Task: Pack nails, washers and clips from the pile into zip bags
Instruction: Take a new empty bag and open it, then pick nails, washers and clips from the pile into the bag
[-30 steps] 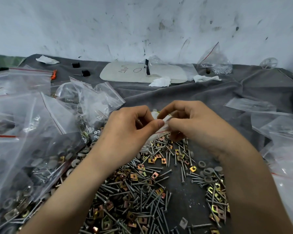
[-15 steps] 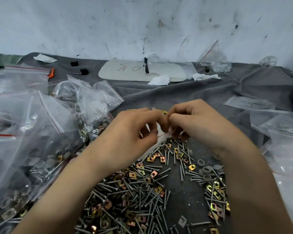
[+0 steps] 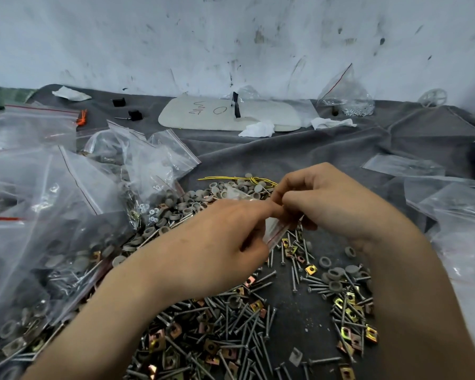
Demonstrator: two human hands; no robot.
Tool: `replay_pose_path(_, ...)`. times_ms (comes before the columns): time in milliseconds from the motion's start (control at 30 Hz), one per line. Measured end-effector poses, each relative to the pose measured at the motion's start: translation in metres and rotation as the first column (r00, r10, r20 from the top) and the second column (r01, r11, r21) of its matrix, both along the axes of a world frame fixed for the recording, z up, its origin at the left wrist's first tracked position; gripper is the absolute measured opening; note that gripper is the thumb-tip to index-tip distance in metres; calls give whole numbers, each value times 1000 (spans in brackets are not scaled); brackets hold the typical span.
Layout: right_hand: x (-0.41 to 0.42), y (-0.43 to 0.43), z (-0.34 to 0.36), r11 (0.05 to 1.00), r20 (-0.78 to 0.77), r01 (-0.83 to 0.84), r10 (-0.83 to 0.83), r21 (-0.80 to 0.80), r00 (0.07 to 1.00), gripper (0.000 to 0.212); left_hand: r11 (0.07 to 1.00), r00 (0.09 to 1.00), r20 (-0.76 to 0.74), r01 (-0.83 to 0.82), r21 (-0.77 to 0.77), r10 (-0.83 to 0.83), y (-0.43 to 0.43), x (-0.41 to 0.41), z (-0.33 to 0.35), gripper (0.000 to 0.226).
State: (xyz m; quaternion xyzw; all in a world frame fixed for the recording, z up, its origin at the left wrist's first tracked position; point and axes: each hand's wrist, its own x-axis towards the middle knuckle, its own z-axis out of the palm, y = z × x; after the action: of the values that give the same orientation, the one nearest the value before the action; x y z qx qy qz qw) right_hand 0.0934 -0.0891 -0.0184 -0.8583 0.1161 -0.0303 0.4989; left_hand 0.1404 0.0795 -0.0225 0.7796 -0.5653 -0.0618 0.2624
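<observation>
A: What is in the pile?

B: Slim grey steel nails (image 3: pixel 242 322) lying every way, square brassy folded clips (image 3: pixel 156 338) with a hole in the middle, and dull grey round washers (image 3: pixel 336 274), some cupped like small caps. All of it sits on a soft, creased grey cloth (image 3: pixel 285 157).

A: And the hands?

B: They meet above the pile's far part. The left hand (image 3: pixel 217 242) and the right hand (image 3: pixel 332 204) each pinch a small zip bag (image 3: pixel 276 231) between fingertips and thumb.

A: How does the bag lie?

B: It is thin, clear, crinkled film with a red line along its strip. The strip is the long axis I can see, and it slants from lower left up to the right. The hands hide most of the bag; which way its mouth faces I cannot tell.

A: Anything else?

B: Glossy filled bags (image 3: pixel 25 270) heaped on the left.
</observation>
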Motion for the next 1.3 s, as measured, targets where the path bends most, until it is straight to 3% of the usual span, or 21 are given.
replay_pose_path(100,-2,-1,2,998,-22,-68,68,17,997,29,999,1000,20,-11,39,10,-2,-2,-1,45)
replay_pose_path(233,-3,3,2,994,-32,-112,112,15,993,29,997,998,-13,-65,51,66,-1,-2,-1,36)
replay_pose_path(400,0,1,1,1000,25,-23,22,15,999,29,995,996,-69,-51,89,57,2,1,2,24)
replay_pose_path(500,1,-7,-2,999,47,38,-40,31,998,24,999,992,-122,-8,35,12,5,1,4,36)
replay_pose_path(600,3,-16,-7,992,101,52,-64,115,993,14,996,987,-158,-12,-90,-2,10,5,8,31)
replay_pose_path(667,5,-26,-13,994,103,100,-105,54,989,10,982,988,-151,-41,-182,14,14,10,12,29)
replay_pose_path(733,10,-36,-25,982,-10,153,-155,-113,988,15,967,989,-149,-54,-250,17,17,14,16,28)
replay_pose_path(867,18,-40,-49,935,-377,38,-179,-351,909,6,948,960,-280,-97,-302,9,19,17,17,28)
replay_pose_path(1067,19,-43,-54,908,-413,-59,-130,-415,901,21,958,969,-243,-100,-270,33,17,17,14,8)
replay_pose_path(1167,19,-43,-47,932,-269,17,-121,-361,956,27,968,987,-156,-74,-240,37,18,18,15,9)
replay_pose_path(1233,16,-40,-31,949,-22,180,-192,-257,981,27,970,995,-87,-72,-230,53,18,19,14,18)
replay_pose_path(1300,7,-32,-9,962,294,269,-244,-47,924,28,969,997,-46,-73,-237,64,18,20,13,28)
